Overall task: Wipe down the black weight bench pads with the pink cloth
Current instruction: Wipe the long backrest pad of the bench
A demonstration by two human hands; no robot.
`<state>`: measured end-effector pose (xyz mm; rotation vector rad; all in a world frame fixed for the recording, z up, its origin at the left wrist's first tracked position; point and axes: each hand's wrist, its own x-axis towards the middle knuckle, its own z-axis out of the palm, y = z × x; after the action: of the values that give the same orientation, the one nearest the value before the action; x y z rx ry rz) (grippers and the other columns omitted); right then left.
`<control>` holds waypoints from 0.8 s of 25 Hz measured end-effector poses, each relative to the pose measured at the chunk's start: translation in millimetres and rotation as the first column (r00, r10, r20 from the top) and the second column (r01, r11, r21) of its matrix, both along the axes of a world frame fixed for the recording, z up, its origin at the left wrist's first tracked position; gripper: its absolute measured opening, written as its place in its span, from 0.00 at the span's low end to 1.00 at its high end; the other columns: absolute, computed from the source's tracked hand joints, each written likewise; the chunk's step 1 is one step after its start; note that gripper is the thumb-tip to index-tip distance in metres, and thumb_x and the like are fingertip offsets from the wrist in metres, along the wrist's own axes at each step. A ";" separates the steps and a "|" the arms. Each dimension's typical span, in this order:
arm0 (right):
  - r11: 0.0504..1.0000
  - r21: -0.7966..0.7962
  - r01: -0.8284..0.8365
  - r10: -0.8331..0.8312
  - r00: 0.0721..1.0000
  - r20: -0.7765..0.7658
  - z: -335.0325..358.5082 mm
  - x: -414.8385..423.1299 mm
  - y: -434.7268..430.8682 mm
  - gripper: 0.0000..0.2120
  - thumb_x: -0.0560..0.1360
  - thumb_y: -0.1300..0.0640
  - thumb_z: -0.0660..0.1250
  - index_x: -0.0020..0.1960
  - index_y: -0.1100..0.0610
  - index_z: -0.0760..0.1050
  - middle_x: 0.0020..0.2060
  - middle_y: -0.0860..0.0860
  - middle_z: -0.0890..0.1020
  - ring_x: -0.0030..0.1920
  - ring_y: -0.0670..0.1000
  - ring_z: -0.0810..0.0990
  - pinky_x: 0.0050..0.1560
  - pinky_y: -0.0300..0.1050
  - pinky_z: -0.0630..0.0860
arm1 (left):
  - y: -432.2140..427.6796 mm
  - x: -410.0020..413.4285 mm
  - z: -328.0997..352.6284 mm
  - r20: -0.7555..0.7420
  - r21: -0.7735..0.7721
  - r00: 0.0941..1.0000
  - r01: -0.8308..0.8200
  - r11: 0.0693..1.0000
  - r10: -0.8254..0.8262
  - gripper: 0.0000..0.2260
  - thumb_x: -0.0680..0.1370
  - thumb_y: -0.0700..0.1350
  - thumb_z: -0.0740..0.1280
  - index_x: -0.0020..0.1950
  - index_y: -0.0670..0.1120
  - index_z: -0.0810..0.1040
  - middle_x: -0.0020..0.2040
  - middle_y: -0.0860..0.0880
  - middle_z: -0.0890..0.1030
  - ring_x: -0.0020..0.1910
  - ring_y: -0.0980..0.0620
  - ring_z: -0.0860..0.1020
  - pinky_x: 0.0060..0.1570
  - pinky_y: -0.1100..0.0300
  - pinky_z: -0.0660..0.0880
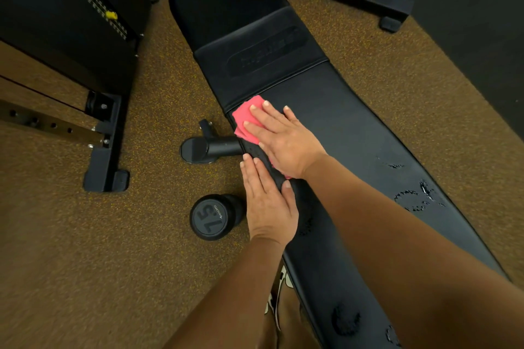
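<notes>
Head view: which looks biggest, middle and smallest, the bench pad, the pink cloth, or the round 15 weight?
1. bench pad, by far.
2. 15 weight.
3. pink cloth, but the right hand covers part of it, so 2 and 3 are unsure.

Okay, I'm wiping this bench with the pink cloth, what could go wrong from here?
1. The pink cloth lies under the flat right hand near the edge of the bench pad, with no grip on it, so it could slide off.
2. Wet spray patches sit on the pad away from the cloth and might get missed.
3. The dumbbell lies on the floor beside the bench, by the left hand; stepping along could stub a foot.
</notes>
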<state>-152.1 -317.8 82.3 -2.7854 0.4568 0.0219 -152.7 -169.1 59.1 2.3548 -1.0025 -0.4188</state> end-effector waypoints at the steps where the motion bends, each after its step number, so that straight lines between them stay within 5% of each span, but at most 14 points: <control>1: 0.999 -0.010 0.049 -0.049 0.999 -0.008 1.1 2.8 5.0 0.25 0.81 0.53 0.54 0.77 0.52 0.57 0.78 0.53 0.52 0.78 0.56 0.45 0.75 0.59 0.44 | 2.5 -1.3 -0.6 0.005 -0.005 1.000 0.012 1.000 -0.012 0.30 0.81 0.51 0.53 0.75 0.31 0.53 0.77 0.33 0.50 0.77 0.36 0.50 0.74 0.43 0.55; 7: 0.983 -0.054 -0.178 0.179 0.984 0.021 -6.3 -18.1 -0.4 0.23 0.80 0.55 0.58 0.75 0.53 0.63 0.77 0.54 0.58 0.77 0.57 0.51 0.74 0.60 0.49 | 4.1 -3.2 2.0 -0.041 -0.017 0.999 0.019 1.000 -0.020 0.31 0.81 0.51 0.53 0.76 0.31 0.51 0.77 0.34 0.49 0.77 0.36 0.49 0.75 0.46 0.52; 12: 0.984 -0.026 0.179 -0.180 0.982 -0.055 0.5 9.1 19.3 0.28 0.80 0.51 0.56 0.78 0.52 0.53 0.78 0.54 0.48 0.77 0.56 0.41 0.75 0.60 0.42 | 5.0 -2.1 1.9 -0.067 -0.059 0.997 0.032 0.998 -0.036 0.32 0.80 0.51 0.53 0.76 0.32 0.50 0.78 0.35 0.47 0.77 0.38 0.47 0.75 0.46 0.51; 17: 0.987 -0.006 -0.162 0.162 0.987 0.005 1.7 -2.6 13.1 0.23 0.79 0.54 0.60 0.74 0.51 0.64 0.77 0.53 0.58 0.77 0.57 0.49 0.75 0.59 0.46 | 6.5 -1.8 2.7 -0.074 -0.076 0.997 0.026 0.997 -0.031 0.32 0.80 0.50 0.55 0.75 0.31 0.51 0.77 0.33 0.49 0.77 0.36 0.49 0.74 0.43 0.54; 20: 0.985 -0.014 -0.171 0.170 0.985 -0.014 -0.7 -15.2 1.5 0.23 0.81 0.54 0.57 0.75 0.51 0.62 0.77 0.52 0.56 0.78 0.55 0.48 0.75 0.57 0.46 | 6.4 -1.3 2.4 -0.075 -0.058 0.997 0.016 0.998 -0.020 0.32 0.80 0.50 0.54 0.75 0.30 0.51 0.77 0.33 0.49 0.77 0.37 0.49 0.74 0.42 0.55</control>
<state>-167.3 -316.3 81.6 -2.8331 0.2211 0.0755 -154.0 -162.8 61.5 2.2630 -0.9887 -0.4756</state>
